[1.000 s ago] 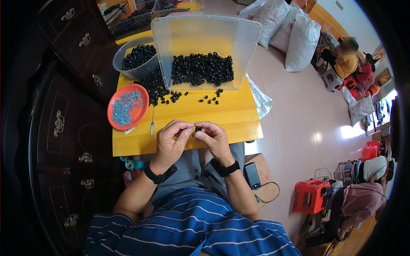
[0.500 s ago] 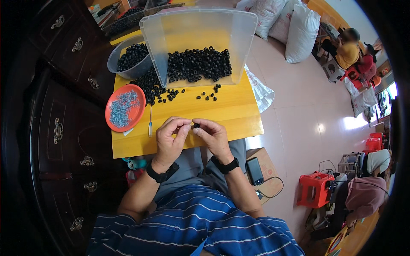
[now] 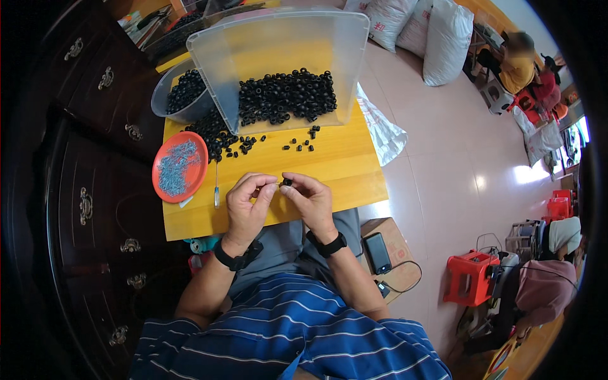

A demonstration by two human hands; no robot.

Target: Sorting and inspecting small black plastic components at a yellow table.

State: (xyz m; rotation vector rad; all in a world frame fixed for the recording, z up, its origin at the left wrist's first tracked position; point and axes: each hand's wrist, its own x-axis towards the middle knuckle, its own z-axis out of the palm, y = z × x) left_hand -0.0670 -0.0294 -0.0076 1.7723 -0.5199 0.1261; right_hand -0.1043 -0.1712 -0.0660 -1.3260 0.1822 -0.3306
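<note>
Above the near part of the yellow table, my right hand [image 3: 311,201] pinches a small black cylindrical part [image 3: 287,182] between thumb and fingertips. My left hand [image 3: 249,201] is closed in a pinch close beside it; a thin sliver shows at its fingertips, too small to name. To the left lies an orange-red plate [image 3: 204,166] strewn with small silvery screws [image 3: 177,170]. A screwdriver [image 3: 216,195] rests between the plate and my left hand. Several loose black parts [image 3: 299,142] lie beyond my hands, in front of a clear plastic bin [image 3: 285,47] tipped on its side, with more parts inside.
A translucent bowl [image 3: 159,104] of black parts and a loose heap [image 3: 212,134] sit at the far left of the yellow table [image 3: 342,171]. Dark drawers [image 3: 95,209] stand along the left. Right of my legs, a phone-like device [image 3: 378,253] lies on a cardboard box [image 3: 398,244]. Other people sit farther right.
The view has shifted slightly, so the table and bin appear a little farther left. My hands keep their pinching pose, the black part still at the right fingertips.
</note>
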